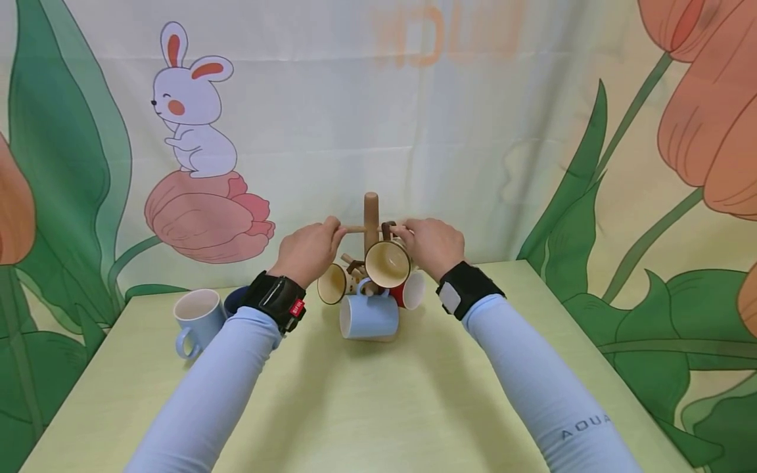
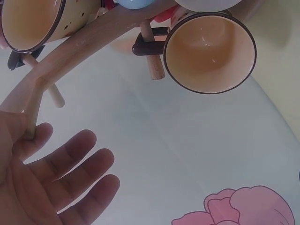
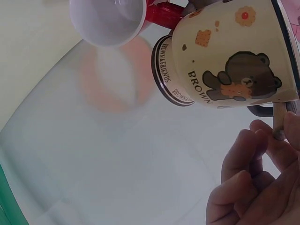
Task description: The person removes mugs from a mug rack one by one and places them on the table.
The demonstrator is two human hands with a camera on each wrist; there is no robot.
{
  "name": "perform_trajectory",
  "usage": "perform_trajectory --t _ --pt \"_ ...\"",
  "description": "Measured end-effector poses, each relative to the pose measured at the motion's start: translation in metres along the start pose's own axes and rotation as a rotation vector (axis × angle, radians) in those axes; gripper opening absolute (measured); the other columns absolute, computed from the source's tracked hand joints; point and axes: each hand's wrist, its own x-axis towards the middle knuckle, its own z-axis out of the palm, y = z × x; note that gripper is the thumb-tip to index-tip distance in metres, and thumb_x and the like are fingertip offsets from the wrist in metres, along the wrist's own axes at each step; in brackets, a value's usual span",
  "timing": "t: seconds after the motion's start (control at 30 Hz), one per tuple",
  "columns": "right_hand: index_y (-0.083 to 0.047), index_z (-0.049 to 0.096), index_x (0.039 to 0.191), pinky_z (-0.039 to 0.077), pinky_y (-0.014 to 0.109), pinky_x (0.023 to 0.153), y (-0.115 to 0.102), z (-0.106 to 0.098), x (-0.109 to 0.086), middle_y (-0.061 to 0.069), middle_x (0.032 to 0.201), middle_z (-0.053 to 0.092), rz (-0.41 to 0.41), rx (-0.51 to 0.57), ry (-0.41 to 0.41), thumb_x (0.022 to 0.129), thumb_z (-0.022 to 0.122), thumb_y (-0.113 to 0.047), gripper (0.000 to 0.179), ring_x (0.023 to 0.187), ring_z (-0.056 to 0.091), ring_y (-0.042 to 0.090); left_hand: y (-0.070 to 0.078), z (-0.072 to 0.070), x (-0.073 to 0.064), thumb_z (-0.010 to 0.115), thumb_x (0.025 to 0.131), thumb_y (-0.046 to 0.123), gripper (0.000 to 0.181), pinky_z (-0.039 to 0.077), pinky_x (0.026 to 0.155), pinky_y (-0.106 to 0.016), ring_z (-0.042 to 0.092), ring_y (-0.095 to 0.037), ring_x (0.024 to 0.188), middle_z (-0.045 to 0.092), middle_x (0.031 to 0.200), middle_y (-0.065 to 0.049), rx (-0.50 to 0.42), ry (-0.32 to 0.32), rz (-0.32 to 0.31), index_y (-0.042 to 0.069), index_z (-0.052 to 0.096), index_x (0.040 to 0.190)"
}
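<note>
the left hand point(image 1: 309, 251) and right hand point(image 1: 436, 246) each pinch an end of the top peg point(image 1: 355, 229), which runs sideways across the wooden rack point(image 1: 371, 209) on the worktop point(image 1: 355, 414), the cream mug point(image 1: 388, 264) hanging nearer the right.

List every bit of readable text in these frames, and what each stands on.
"BROWN": the bear mug, on its side.
"BROWN&FRIENDS": the dark-edged band beside that, with further lettering partly hidden.
"AQUA": the right sleeve; more may be out of view.
Too small to read: the red tag.
Too blurred: the backdrop's orange lettering.
</note>
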Motion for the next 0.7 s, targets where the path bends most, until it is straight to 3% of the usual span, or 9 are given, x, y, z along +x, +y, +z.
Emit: perform_trajectory --t 0.2,0.4,0.53,0.7 --pt "-0.029 0.071 0.125 0.051 0.042 0.061 0.005 -0.002 -0.005 0.007 0.1 0.073 0.042 0.048 0.021 0.101 0.052 -0.046 0.034 0.088 0.068 0.029 -0.003 0.0 -0.005 0.04 0.108 0.032 0.034 0.045 0.054 -0.039 0.057 -0.026 0.067 0.057 0.076 -0.009 0.012 -0.018 -0.022 0.003 0.058 0.11" --pt "-0.018 0.065 0.132 0.053 0.045 0.067 0.016 0.002 -0.014 0.012 0.11 0.069 0.098 0.078 0.07 0.102 0.054 -0.039 0.038 0.093 0.066 0.03 -0.017 0.009 -0.019 0.05 0.104 0.034 0.037 0.053 0.067 -0.046 0.063 -0.032 0.084 0.063 0.095 -0.016 0.026 -0.031 -0.038 0.001 0.06 0.116" --pt "-0.014 0.062 0.135 0.053 0.046 0.067 0.028 0.013 -0.023 0.014 0.11 0.066 0.121 0.106 0.122 0.102 0.054 -0.033 0.039 0.09 0.066 0.03 -0.023 0.02 -0.032 0.058 0.101 0.037 0.043 0.053 0.077 -0.051 0.061 -0.038 0.095 0.061 0.106 -0.021 0.054 -0.019 -0.038 0.0 0.06 0.123" --pt "-0.01 0.057 0.138 0.055 0.05 0.071 0.041 0.035 -0.037 0.018 0.121 0.063 0.078 0.13 0.167 0.098 0.061 -0.027 0.044 0.098 0.066 0.035 -0.028 0.034 -0.046 0.063 0.097 0.038 0.048 0.052 0.08 -0.053 0.059 -0.039 0.099 0.059 0.107 -0.022 0.083 -0.017 -0.034 0.0 0.059 0.125"
